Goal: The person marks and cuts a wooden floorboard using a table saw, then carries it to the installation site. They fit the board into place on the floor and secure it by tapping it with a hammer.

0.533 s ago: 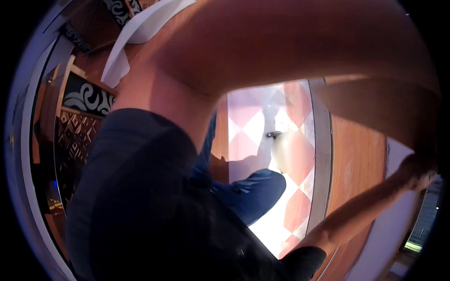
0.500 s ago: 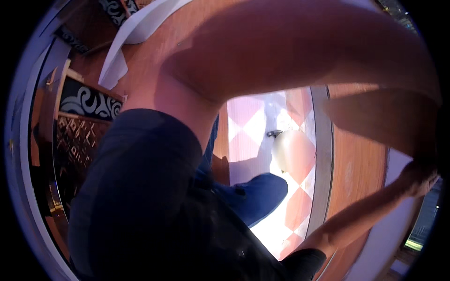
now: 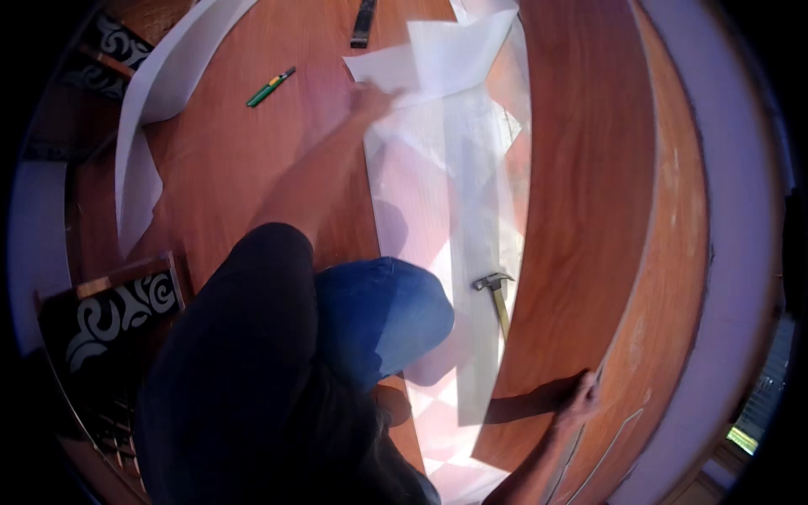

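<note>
My right hand is closed on the right edge of a long reddish-brown wood-look plank, near its close end. The plank lies along the right of a strip of thin white sheeting. My left hand is stretched out ahead, by the corner of a folded-up piece of this sheet; it is blurred, so its grip is unclear. A claw hammer with a pale handle lies on the strip, beside the plank's left edge.
Laid wood-look flooring covers the left, with a green utility knife and a dark flat bar on it. A curled white sheet and dark patterned furniture stand farther left. Along the right runs a pale wall.
My left arm, which crossed the upper view, has swung away to the left and now reaches the white sheet. My right hand is lower and closer in, on the plank now in view.
</note>
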`<state>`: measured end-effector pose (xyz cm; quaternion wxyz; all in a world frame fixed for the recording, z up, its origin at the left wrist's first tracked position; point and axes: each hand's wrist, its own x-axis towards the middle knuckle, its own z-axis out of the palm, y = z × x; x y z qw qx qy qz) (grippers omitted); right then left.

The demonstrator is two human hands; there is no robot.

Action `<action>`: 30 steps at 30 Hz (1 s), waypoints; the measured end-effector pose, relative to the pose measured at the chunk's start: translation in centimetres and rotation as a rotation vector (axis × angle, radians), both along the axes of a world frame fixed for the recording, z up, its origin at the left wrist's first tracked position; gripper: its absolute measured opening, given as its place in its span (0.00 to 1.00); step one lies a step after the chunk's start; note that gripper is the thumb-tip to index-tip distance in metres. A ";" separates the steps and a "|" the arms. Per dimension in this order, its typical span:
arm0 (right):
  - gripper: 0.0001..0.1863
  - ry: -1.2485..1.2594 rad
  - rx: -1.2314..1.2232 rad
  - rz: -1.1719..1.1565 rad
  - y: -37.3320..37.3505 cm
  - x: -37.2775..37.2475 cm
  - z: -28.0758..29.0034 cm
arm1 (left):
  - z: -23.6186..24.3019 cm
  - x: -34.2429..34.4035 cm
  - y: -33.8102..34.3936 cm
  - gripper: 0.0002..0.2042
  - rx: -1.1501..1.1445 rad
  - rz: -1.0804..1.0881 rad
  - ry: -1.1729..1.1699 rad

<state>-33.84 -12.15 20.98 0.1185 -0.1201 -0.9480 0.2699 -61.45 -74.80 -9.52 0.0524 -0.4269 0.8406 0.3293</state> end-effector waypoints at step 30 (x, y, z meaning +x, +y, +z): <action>0.38 -0.514 -0.206 0.056 -5.0 11.1 -24.1 | -5.4 16.1 0.6 0.26 0.301 0.110 0.524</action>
